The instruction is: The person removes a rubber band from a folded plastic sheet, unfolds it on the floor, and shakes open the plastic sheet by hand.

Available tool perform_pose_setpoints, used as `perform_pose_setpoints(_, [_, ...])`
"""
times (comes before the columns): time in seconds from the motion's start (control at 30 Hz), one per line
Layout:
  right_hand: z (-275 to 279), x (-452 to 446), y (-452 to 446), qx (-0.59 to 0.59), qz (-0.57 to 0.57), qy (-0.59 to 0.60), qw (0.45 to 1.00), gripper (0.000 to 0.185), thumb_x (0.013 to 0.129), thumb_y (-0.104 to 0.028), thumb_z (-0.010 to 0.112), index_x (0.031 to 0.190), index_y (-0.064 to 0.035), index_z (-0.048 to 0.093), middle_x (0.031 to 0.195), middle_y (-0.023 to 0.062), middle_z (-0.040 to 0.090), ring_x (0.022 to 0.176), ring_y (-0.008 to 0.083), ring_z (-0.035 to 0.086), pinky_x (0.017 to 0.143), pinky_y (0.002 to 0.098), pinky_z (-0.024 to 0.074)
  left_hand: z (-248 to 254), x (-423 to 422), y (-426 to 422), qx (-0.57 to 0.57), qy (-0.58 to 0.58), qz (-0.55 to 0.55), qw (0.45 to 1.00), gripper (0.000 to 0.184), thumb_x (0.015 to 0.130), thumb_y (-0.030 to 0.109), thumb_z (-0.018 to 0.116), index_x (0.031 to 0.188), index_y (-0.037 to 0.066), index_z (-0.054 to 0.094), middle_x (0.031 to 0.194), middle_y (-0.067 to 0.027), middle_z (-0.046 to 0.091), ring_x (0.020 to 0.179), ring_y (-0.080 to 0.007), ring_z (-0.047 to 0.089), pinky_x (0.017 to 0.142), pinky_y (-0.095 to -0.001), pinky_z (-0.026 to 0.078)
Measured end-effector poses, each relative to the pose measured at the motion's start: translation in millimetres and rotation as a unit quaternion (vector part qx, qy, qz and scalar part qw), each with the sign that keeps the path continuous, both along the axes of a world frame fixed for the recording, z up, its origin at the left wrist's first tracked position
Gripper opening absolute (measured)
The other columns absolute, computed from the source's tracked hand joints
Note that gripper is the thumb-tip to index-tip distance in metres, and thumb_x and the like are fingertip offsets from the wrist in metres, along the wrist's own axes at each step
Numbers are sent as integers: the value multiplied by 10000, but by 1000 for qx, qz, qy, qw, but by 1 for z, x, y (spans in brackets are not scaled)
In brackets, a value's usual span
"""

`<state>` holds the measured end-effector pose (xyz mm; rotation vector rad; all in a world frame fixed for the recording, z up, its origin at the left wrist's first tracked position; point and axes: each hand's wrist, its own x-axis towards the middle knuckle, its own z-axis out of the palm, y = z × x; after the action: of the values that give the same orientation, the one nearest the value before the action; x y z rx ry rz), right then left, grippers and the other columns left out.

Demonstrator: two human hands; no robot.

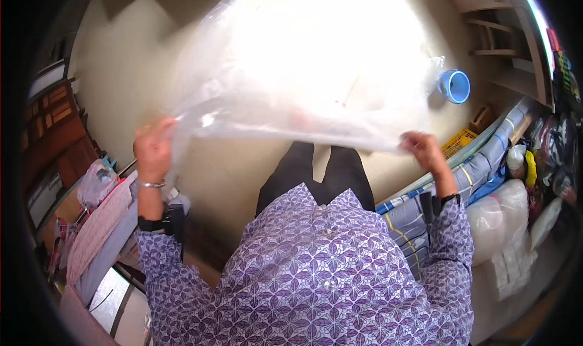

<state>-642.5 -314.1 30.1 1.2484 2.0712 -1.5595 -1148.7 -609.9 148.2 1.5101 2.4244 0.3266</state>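
A large clear plastic sheet or bag (255, 106) stretches out in front of me, its near edge spanning between my hands. My left hand (153, 148) pinches the edge at its left corner, fingers closed. At the right corner, my right hand (422, 150) grips the same edge with bent fingers. The plastic's far part is washed out by bright light, so its far end cannot be made out. I cannot tell whether it is a single sheet or a bag.
A blue bucket (454, 86) stands on the floor at right. Folded grey mattresses (407, 221) and a yellow basket (458, 142) lie along the right side, with filled plastic bags (498, 218) beyond. At left are pink and grey cloths (100, 236) and dark wooden furniture (64, 133).
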Motion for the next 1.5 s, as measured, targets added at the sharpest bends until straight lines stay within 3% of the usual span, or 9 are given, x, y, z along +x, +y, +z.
perform_pose_setpoints(0.13, [36, -34, -46, -362, 48, -42, 930, 353, 825, -325, 690, 1064, -69, 650, 858, 63, 637, 788, 136, 584, 606, 288, 505, 33, -39, -35, 58, 21, 108, 992, 363, 691, -100, 453, 985, 12, 636, 1001, -140, 641, 949, -293, 609, 885, -334, 437])
perform_pose_setpoints(0.37, [-71, 32, -64, 75, 301, -244, 919, 304, 746, -109, 523, 999, -162, 683, 1041, 129, 640, 1000, 330, 595, 828, 436, 495, 50, -62, -103, 76, 100, 165, 978, 266, 785, -72, 468, 975, 6, 637, 956, -121, 642, 934, -260, 614, 845, -307, 453])
perform_pose_setpoints(0.63, [-69, 144, -59, 23, 190, -377, 906, 861, 725, -221, 738, 1442, -188, 263, 1077, 237, 619, 947, 361, 625, 732, 445, 526, 2, -81, -200, 20, 49, 231, 971, 192, 835, -9, 520, 984, 7, 639, 963, -116, 653, 916, -234, 619, 824, -294, 461])
perform_pose_setpoints(0.73, [-17, 143, -83, -223, -99, -528, 813, 993, 773, -218, 731, 1473, -169, 28, 1201, 221, 544, 938, 418, 604, 559, 451, 536, -40, -91, -253, -17, 61, 238, 969, 180, 832, 10, 535, 975, 18, 644, 966, -116, 660, 906, -241, 625, 808, -301, 467])
perform_pose_setpoints(0.83, [-70, 306, -191, -250, -50, -403, 879, 862, 752, -347, 750, 1422, -61, 290, 1214, 193, 568, 925, 275, 627, 715, 409, 523, -61, -88, -282, -70, 13, 297, 952, 172, 831, 37, 549, 968, 32, 652, 942, -118, 666, 888, -249, 633, 791, -311, 474])
perform_pose_setpoints(0.87, [-54, 290, -213, -261, 38, -429, 864, 422, 852, -80, 578, 1260, -187, 562, 1197, 74, 594, 931, 206, 616, 809, 309, 508, -64, -86, -288, -87, -14, 328, 941, 171, 831, 46, 552, 966, 37, 655, 931, -119, 668, 881, -251, 636, 785, -314, 476])
perform_pose_setpoints(0.9, [-9, 220, -219, -312, -66, -484, 815, 772, 762, -347, 726, 1407, -128, 363, 1124, 169, 624, 920, 242, 617, 770, 364, 506, -65, -84, -292, -117, -8, 339, 933, 197, 848, 119, 554, 985, 24, 658, 949, -140, 675, 920, -269, 635, 825, -307, 467])
perform_pose_setpoints(1.0, [-16, 218, -274, -239, -6, -319, 917, 532, 799, -269, 679, 1286, -109, 535, 1073, 120, 648, 933, 190, 598, 823, 309, 479, -77, -88, -305, -134, -6, 353, 926, 205, 829, 99, 552, 991, 33, 660, 953, -140, 675, 921, -267, 636, 820, -313, 469])
perform_pose_setpoints(1.5, [16, 152, -228, -227, -204, -115, 945, 388, 883, -281, 574, 1187, -40, 603, 981, 79, 663, 895, 161, 628, 821, 303, 470, -26, -105, -372, -289, 143, 482, 814, 305, 826, 244, 480, 1020, 81, 649, 1022, -165, 653, 958, -363, 601, 818, -399, 454])
